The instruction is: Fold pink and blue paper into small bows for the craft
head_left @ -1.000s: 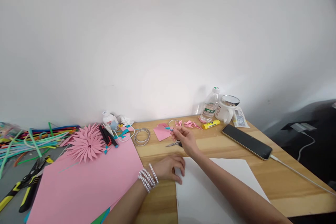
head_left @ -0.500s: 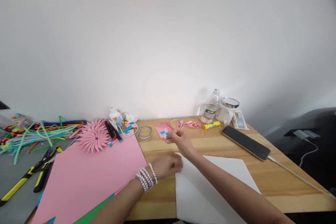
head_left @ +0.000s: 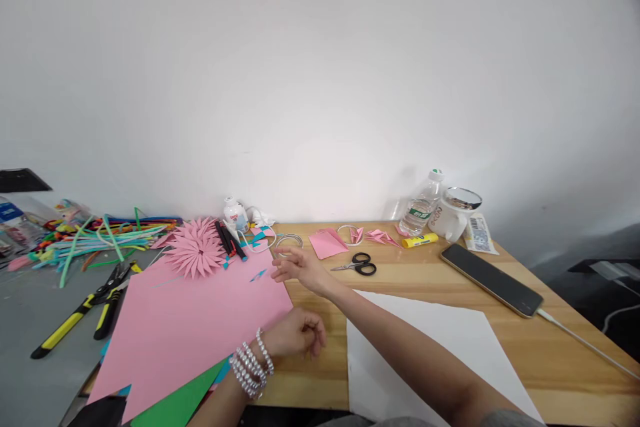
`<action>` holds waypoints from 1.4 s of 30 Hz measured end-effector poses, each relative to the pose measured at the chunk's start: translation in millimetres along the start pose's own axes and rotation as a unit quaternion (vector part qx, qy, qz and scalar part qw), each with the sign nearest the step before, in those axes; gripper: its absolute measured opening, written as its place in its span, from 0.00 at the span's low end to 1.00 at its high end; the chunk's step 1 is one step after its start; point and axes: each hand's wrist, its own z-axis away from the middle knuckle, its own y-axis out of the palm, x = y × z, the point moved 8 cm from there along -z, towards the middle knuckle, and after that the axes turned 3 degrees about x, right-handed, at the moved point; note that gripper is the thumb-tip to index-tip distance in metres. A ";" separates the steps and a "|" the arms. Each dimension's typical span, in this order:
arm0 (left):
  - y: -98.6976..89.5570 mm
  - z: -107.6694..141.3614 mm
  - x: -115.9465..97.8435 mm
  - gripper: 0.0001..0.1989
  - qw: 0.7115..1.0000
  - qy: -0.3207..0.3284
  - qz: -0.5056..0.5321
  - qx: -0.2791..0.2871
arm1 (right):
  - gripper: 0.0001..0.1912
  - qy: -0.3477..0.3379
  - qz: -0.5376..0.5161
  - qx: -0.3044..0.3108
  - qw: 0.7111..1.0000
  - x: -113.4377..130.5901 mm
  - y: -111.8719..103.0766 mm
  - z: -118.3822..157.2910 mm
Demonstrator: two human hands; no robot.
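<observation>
My right hand (head_left: 301, 268) is stretched over the right edge of the pink paper sheet (head_left: 200, 320), its fingers extended and spread with nothing in them. Just left of its fingertips is a small blue paper scrap (head_left: 259, 275); whether it touches the sheet I cannot tell. My left hand (head_left: 300, 333), with beaded bracelets at the wrist, hovers low near the sheet's right edge. Its fingers are loosely curled and apart, and no held thing shows. Black-handled scissors (head_left: 357, 265) lie on the wood beside my right forearm, below a folded pink paper square (head_left: 328, 243).
White paper (head_left: 425, 353) lies under my right forearm. A phone (head_left: 490, 278), mug (head_left: 456, 215), water bottle (head_left: 423, 208) and yellow glue stick (head_left: 420, 240) are at right. A pink paper flower (head_left: 197, 248), pipe cleaners (head_left: 110, 240) and pliers (head_left: 83, 313) are at left.
My right hand has moved left from the pink square and let go of the blue scrap. My left hand has drawn slightly back, and the scissors have come into view.
</observation>
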 end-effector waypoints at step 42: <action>-96.0 -114.2 -48.3 0.05 0.846 0.192 -0.397 -0.299 | 0.16 -0.054 0.429 -0.230 0.872 -39.6 -134.0 17.4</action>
